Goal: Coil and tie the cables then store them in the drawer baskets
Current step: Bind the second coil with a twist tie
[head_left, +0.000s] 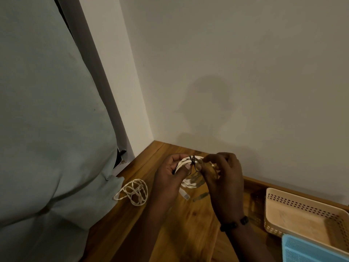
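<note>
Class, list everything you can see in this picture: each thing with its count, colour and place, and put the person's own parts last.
Coiled cable: one, white, held above the table between both hands.
Tie: one, dark, wrapped round the top of the coiled cable.
Loose cable: one, white, lying on the table left of the hands.
Table: one, brown wood, against the wall.
Beige basket: one, on the table at right.
Blue basket: one, bottom right corner, partly cut off.
Curtain: one, pale green, at left.
Wristband: one, black, on the right wrist.
Left hand: grips the coil.
Right hand: pinches the tie.
</note>
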